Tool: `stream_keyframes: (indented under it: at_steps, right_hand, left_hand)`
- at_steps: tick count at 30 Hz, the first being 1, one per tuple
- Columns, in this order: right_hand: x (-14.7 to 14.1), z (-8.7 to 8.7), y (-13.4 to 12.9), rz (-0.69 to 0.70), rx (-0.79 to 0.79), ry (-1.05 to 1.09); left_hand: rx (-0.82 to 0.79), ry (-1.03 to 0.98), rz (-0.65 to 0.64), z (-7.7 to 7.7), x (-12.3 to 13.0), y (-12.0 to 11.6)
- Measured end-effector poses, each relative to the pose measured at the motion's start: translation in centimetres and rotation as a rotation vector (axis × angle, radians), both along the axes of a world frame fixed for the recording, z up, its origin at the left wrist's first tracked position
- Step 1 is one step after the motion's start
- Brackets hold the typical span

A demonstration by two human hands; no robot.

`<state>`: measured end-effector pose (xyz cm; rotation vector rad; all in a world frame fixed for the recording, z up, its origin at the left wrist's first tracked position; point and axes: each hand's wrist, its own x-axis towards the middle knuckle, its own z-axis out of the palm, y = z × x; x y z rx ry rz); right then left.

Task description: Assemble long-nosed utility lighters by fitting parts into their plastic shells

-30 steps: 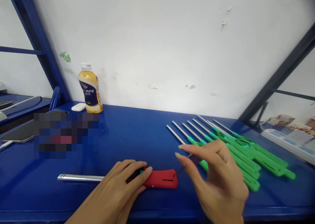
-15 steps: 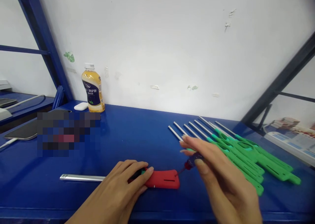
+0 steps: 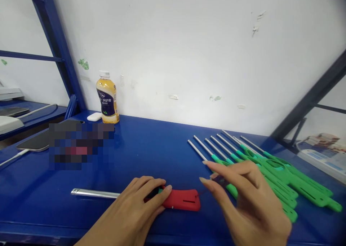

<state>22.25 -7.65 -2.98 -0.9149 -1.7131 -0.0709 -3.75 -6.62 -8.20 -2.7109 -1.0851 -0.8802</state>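
Note:
A red-handled lighter (image 3: 186,200) with a long silver barrel lies across the front of the blue table. My left hand (image 3: 137,202) is wrapped over its middle and holds it down. A screwdriver (image 3: 221,180) with a dark handle has its thin shaft reaching the right end of the red handle. My right hand (image 3: 245,199) is around the screwdriver handle, thumb and forefinger a little apart in front of it; the palm side hides part of the handle.
Several green lighters (image 3: 286,174) with silver barrels lie at the right. A yellow bottle (image 3: 109,100), a white case (image 3: 94,117) and a phone (image 3: 36,141) are at the back left, beside a blurred patch. A white wall (image 3: 173,51) stands behind.
The fingers of my right hand have curled, and the screwdriver handle is lower and more covered. The whole view has shifted slightly. My left hand keeps its hold on the red lighter.

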Motion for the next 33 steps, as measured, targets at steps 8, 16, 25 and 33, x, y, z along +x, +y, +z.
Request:
stream_keyframes:
  at_steps: [8,16,25,33]
  right_hand:
    - [0.3,-0.2,0.6,0.104,-0.044,0.014]
    - [0.4,0.1,0.3,0.089,-0.115,0.041]
    - [0.0,-0.5,0.4,0.123,-0.064,-0.004]
    - [2.2,-0.2,-0.2,-0.031,0.037,0.136]
  left_hand:
    - [-0.014,0.036,0.008,-0.2,-0.4,-0.1]
    - [-0.004,0.002,-0.007,-0.1,-0.3,0.3]
    - [0.013,0.014,0.004,-0.5,-0.4,0.3]
    - [0.013,-0.032,-0.025,0.1,-0.4,0.4]
